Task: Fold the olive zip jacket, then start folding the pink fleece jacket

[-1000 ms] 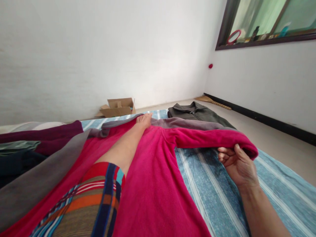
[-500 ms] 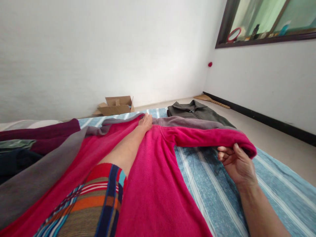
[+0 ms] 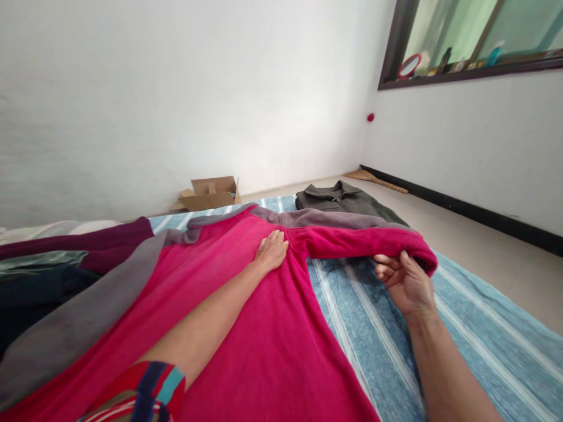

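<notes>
A pink fleece jacket with grey panels lies spread out, one sleeve stretched to the right. On its upper part, by the shoulder seam, my left hand rests palm down with the fingers laid on the cloth. The far sleeve end is pinched from below by my right hand, thumb on top of the fabric; its other fingers are curled beneath the sleeve. Grey cloth runs along the collar and the sleeve's upper side.
Blue striped bedding lies under the jacket. Beyond the sleeve is a folded dark jacket. Dark folded clothes lie at the left. A cardboard box stands by the wall, and a broom lies on the floor.
My left hand has slid from the collar toward the shoulder seam, nearer to me and slightly right. My right hand still grips the sleeve end. The view has shifted slightly.
</notes>
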The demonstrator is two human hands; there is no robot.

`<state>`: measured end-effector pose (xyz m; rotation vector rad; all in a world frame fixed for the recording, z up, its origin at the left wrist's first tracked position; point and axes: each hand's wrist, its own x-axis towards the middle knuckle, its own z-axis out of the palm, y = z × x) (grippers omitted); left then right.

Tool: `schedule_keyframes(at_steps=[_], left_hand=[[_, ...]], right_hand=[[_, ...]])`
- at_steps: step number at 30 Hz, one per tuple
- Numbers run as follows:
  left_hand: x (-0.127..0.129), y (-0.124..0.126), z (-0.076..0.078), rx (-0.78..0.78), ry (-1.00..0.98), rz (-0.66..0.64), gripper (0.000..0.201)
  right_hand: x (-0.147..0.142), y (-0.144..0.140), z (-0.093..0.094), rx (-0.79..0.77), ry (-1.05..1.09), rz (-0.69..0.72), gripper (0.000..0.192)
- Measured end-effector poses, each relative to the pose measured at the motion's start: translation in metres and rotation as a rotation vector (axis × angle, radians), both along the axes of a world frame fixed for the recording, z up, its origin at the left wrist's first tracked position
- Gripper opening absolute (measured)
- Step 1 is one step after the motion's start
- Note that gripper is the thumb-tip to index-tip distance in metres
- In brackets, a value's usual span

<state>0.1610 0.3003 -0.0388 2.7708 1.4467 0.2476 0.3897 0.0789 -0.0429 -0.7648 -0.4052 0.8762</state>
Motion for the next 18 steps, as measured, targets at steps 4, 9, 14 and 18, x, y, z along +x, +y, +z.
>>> schedule_keyframes(at_steps=[4,9,14,18], left_hand=[[0.0,-0.014,0.0,-0.001,0.039,0.031,0.034],[-0.006,-0.041,0.001,0.003,0.066,0.053,0.035],[-0.014,-0.06,0.001,-0.036,0.061,0.048,0.039],[-0.017,-0.062,-0.002,-0.048,0.042,0.05,0.043]], right_hand=[[-0.001,0.002,0.001,-0.065,0.052,-0.035,0.011],[-0.006,0.003,0.01,-0.289,0.027,-0.033,0.023],[-0.034,0.0,0.025,-0.681,-0.416,0.33,0.027],[-0.076,0.019,0.031,-0.763,-0.685,0.513,0.025]])
